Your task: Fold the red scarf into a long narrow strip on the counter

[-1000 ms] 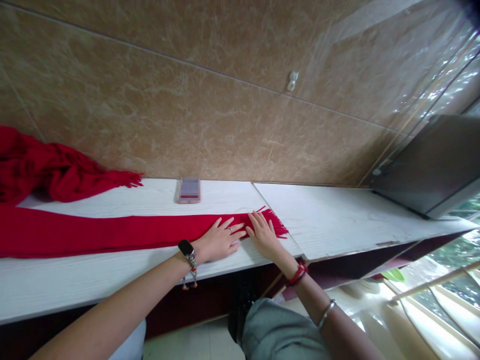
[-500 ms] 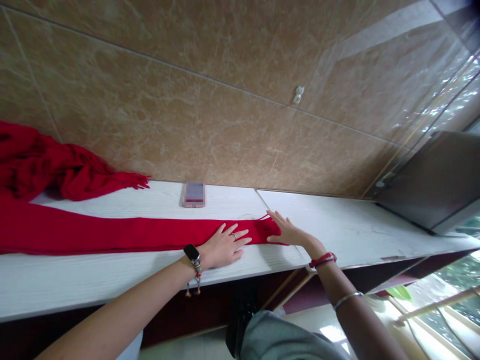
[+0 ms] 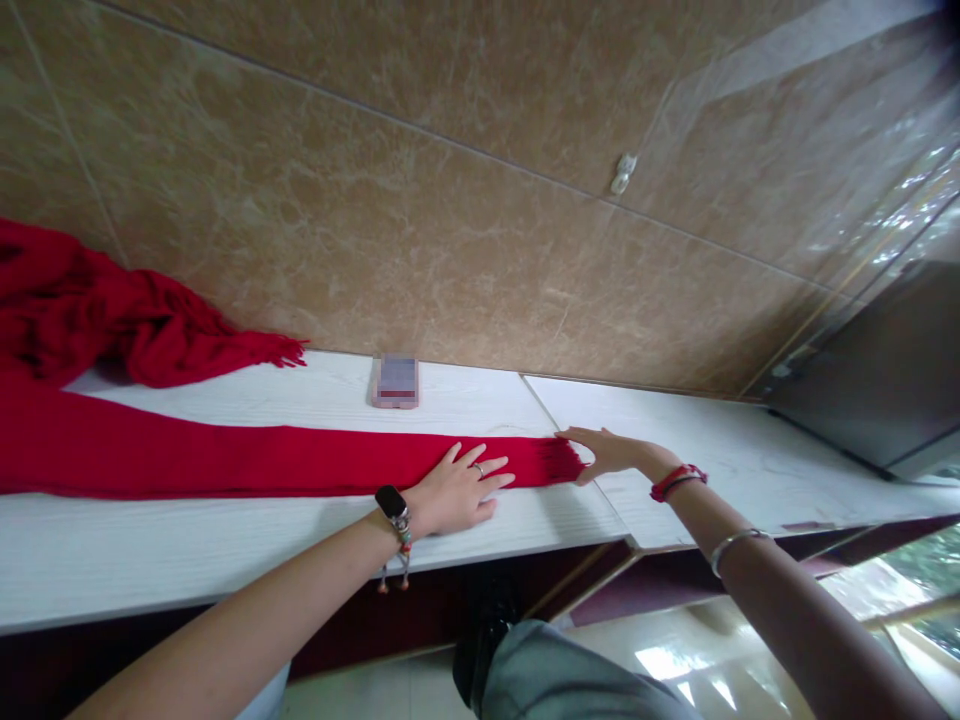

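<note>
A red scarf (image 3: 247, 462) lies in a long flat strip along the white counter, its fringed end toward the right. My left hand (image 3: 457, 494) rests on the strip with fingers spread, palm down, near the fringe. At the fringed tip, my right hand (image 3: 600, 455) has thumb and fingers parted around the loose threads; whether it touches them is hard to tell. A second heap of red fringed fabric (image 3: 150, 325) lies crumpled at the left against the wall.
The white counter (image 3: 225, 540) runs along a brown marbled tile wall (image 3: 375, 220). A phone (image 3: 396, 382) lies by the wall behind the scarf. A dark box-like appliance (image 3: 877, 370) stands at the right end. The counter's front edge is close to my body.
My right hand has moved right, off the scarf's end, and the fringe now shows spread out. My left hand stays on the scarf. The view has shifted slightly.
</note>
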### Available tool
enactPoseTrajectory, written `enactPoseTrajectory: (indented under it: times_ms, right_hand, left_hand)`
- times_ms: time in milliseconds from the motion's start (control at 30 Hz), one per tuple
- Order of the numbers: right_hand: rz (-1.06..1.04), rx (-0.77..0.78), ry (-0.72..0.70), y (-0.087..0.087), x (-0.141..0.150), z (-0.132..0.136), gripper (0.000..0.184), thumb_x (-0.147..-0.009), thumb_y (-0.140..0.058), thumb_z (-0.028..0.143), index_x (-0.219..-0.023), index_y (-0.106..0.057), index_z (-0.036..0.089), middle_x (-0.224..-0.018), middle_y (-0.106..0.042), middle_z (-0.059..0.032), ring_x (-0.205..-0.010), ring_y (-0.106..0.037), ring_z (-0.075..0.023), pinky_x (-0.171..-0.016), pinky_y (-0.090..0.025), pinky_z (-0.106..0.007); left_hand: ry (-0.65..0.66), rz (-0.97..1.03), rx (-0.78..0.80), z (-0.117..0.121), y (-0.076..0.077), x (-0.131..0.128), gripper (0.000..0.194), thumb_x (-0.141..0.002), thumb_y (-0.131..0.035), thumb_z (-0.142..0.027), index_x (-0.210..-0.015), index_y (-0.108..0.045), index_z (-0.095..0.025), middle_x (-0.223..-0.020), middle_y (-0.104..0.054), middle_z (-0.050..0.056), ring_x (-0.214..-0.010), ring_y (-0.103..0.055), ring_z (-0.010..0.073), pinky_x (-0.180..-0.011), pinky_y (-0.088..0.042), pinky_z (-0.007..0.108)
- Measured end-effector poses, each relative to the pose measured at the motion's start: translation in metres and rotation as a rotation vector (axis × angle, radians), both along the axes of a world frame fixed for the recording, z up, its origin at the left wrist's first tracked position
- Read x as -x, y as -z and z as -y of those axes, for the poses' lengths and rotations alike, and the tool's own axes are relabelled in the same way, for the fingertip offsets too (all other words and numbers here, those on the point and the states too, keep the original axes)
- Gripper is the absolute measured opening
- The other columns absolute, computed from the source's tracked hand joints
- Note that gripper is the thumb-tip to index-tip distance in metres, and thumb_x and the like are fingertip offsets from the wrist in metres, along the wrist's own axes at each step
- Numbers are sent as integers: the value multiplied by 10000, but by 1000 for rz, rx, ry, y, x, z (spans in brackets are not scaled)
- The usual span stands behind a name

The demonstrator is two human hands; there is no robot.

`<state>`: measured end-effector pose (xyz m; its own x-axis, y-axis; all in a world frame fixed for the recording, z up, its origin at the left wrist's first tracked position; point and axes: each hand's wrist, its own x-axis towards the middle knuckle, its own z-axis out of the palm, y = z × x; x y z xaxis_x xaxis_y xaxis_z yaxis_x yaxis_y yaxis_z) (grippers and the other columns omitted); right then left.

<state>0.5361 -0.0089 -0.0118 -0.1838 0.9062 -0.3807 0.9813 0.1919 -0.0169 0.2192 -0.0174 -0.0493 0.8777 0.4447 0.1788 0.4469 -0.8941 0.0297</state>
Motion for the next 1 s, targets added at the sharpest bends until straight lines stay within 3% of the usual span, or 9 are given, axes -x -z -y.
enactPoseTrajectory:
  times_ms: [100,200,333,433,600,667,733,867,1000]
  right_hand:
    - [12,-34,43,-2,-13,6,983,-592,-637,584,-1410,-211,243,-1462,-208,-128,-1339,-99,-316,-1048,-66,-575]
    - [-47,-137,34,-11,-2,13,987,-613,-636,559,-1416,-189,201,-1464,-187,-143,-1344,-80,-291,-1064,-84,-546]
    - [-279,-284,-101,-18,50,18,868,-645,-656,471,-1380,-300,176,-1426,-304,-133,-1309,-254,-268,-1065,-240,-446]
    - [-493,-382,-217,-10,99,15,565,-760,-561,407,-1277,-462,200,-1318,-477,-96,-1215,-423,-225,-1030,-329,-395]
    - [-570,-569,-224,26,170,5,459,-852,-440,366,-1266,-461,169,-1280,-506,-139,-1217,-421,-232,-1012,-341,-430]
    - [-513,-599,-241,38,193,5,474,-884,-374,368,-1315,-401,174,-1332,-448,-145,-1273,-336,-244,-1023,-299,-484]
    - [-442,-581,-290,45,210,7,486,-904,-322,380,-1351,-348,193,-1380,-389,-130,-1302,-274,-255,-1025,-264,-528]
    - [-337,-550,-352,47,223,14,484,-924,-252,402,-1356,-351,207,-1405,-351,-115,-1296,-284,-267,-1020,-253,-532]
    - [-314,-550,-361,48,218,14,491,-931,-221,409,-1362,-344,209,-1413,-336,-96,-1295,-288,-260,-1023,-257,-512]
  left_hand:
    - [-2,12,-9,0,1,1,441,-884,-382,-376,-1319,-372,-307,-1418,-339,0,-1295,-271,284,-1010,-209,534]
    - [-8,33,-18,2,2,1,427,-883,-390,-371,-1305,-393,-302,-1404,-365,6,-1284,-297,281,-1003,-227,532]
    - [3,105,-44,3,-1,0,383,-889,-396,-372,-1248,-466,-259,-1321,-477,18,-1221,-397,263,-973,-317,470]
    - [-27,132,-73,-1,-13,12,306,-899,-378,-306,-1126,-556,-206,-1134,-611,44,-1027,-560,206,-872,-424,351]
    - [-374,98,-169,-17,-34,71,245,-842,-378,-157,-810,-620,-152,-855,-660,67,-815,-617,190,-769,-467,312]
    - [-516,126,-182,-21,-33,99,260,-853,-353,-148,-859,-613,-150,-902,-653,73,-844,-610,181,-789,-465,306]
    - [-568,120,-174,-20,-26,123,269,-880,-350,-189,-985,-593,-145,-1045,-625,89,-953,-584,181,-854,-443,309]
    - [-532,3,-136,-10,-8,149,397,-922,-332,-327,-1264,-441,-158,-1340,-438,105,-1244,-375,220,-1009,-316,379]
    - [-517,-51,-91,-5,-3,153,445,-939,-267,-362,-1342,-353,-193,-1423,-323,81,-1310,-264,230,-1048,-250,413]
